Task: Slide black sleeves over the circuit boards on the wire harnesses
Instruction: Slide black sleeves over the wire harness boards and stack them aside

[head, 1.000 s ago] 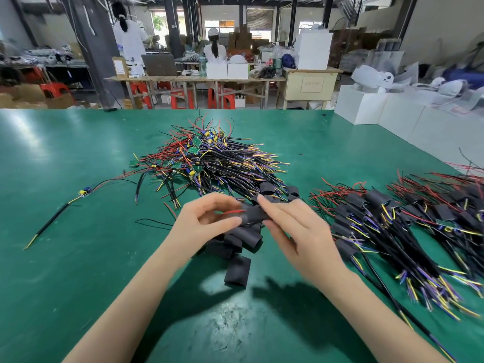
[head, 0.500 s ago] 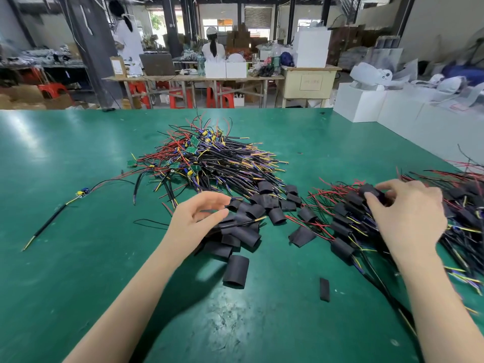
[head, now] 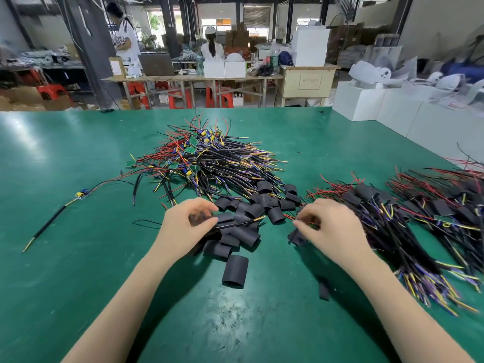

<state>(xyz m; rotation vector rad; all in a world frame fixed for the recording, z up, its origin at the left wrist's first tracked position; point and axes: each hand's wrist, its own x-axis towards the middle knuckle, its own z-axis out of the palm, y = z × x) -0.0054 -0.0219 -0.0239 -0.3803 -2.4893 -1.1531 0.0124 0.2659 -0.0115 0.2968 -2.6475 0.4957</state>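
Note:
A heap of bare wire harnesses (head: 209, 163) with small green circuit boards lies at the table's middle. Loose black sleeves (head: 251, 208) are scattered in front of it, and one sleeve (head: 235, 271) lies apart, nearer me. My left hand (head: 183, 229) is curled round a black harness cable (head: 235, 223) whose yellow tip points right. My right hand (head: 332, 231) curls its fingertips onto a black sleeve (head: 296, 238) at the edge of the sleeved harness pile (head: 392, 218).
A second sleeved pile (head: 450, 205) lies at the far right. One single harness (head: 81, 193) rests alone at the left of the green table (head: 65, 153). A small black strip (head: 323, 290) lies near my right forearm. White boxes (head: 366, 100) stand beyond the table's right edge.
My right hand carried a sleeved harness to the right pile, let it go, and came back left to a loose sleeve. My left hand stayed over the sleeves, holding a cable.

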